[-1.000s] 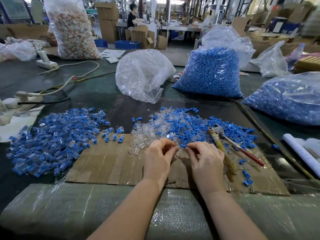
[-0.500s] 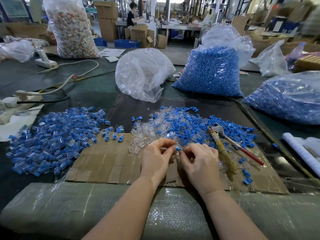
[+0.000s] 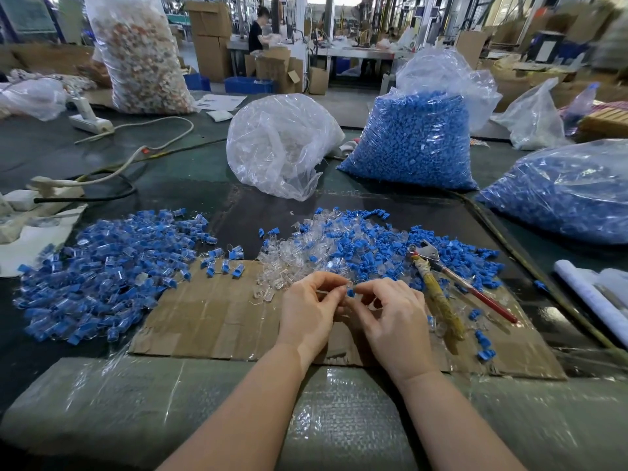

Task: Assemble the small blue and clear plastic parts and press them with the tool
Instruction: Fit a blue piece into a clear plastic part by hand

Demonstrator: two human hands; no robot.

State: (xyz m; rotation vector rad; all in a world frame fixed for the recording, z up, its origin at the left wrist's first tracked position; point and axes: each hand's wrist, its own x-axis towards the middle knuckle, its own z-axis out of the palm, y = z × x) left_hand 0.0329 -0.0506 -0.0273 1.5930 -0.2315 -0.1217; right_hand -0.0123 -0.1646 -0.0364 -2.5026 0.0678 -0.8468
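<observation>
My left hand (image 3: 307, 309) and my right hand (image 3: 390, 321) meet over a cardboard sheet (image 3: 210, 314), fingertips together. Between them sits a small blue part (image 3: 350, 293), pinched by my right hand against a clear part that my left fingers hold and mostly hide. Just beyond the hands lies a mixed pile of loose clear and blue parts (image 3: 339, 246). To the left spreads a heap of joined blue-and-clear pieces (image 3: 108, 266). The pliers-like tool (image 3: 438, 283), with a taped yellow handle and a red one, lies right of my right hand.
At the back stand a bag of clear parts (image 3: 282, 144) and a bag of blue parts (image 3: 414, 137). Another blue bag (image 3: 560, 192) lies at right. Cables and a power strip (image 3: 44, 188) are at left. A wrapped block (image 3: 306, 413) fronts the table. A person works far behind.
My hands have closed together. The right hand moved left and brought a blue part up to the clear part in my left fingers.
</observation>
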